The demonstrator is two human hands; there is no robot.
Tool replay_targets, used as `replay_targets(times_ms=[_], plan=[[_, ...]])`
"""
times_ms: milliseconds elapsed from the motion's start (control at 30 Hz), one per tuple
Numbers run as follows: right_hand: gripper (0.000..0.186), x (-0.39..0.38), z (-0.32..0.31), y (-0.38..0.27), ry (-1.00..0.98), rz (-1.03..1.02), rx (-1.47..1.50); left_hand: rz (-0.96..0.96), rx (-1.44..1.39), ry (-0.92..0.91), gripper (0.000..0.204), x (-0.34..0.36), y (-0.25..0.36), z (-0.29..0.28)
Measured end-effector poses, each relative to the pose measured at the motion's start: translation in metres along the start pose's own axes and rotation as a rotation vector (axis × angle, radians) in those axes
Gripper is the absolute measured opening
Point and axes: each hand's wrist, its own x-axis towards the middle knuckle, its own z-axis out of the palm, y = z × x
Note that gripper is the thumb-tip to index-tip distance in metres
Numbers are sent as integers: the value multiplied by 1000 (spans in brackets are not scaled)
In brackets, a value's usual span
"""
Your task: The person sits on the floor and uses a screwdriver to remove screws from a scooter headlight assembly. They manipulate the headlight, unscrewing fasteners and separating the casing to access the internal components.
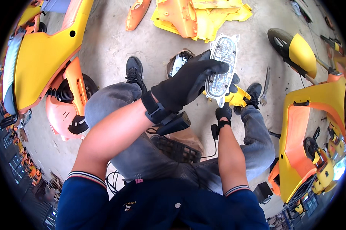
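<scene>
My left hand [188, 78], in a black glove, grips an oval electronic module [220, 74] with a pale rim and screw tabs. Its thumb presses on the clear cover, through which a circuit board shows; dark glove fingertips come out at the far edge. Just below the module is my gloved right hand [223, 111], its fingers closed at the lower edge of a yellow plastic part [237, 97]. The module partly hides that part. Under my left hand, a bag or box [186, 53] on the floor holds a silvery piece [177, 64].
An adjustable wrench [265, 86] lies by my right shoe. Ahead are yellow panels [223, 17] and orange panels [177, 15]. Yellow-orange scooter bodies stand left [44, 61] and right [291, 134]. A black crate [175, 148] sits between my legs, with a cable nearby.
</scene>
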Motion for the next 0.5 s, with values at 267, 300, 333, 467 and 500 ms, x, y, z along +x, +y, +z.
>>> replay_targets(times_ms=[267, 300, 333, 467, 500], plan=[[23, -59, -173, 4, 138, -429, -264, -87, -106, -35, 41, 2, 2, 16], [23, -81, -199, -5, 153, -514, -158, -90, -114, -37, 40, 4, -1, 12], [22, -107, -223, -14, 166, -596, -52, -91, -100, -38, 41, 3, -1, 12], [34, -167, -285, -28, 298, -908, 84, -82, -74, -47, 40, 3, -1, 8], [35, -170, -290, -22, 258, -829, 208, -78, -76, -55, 40, 4, -2, 6]])
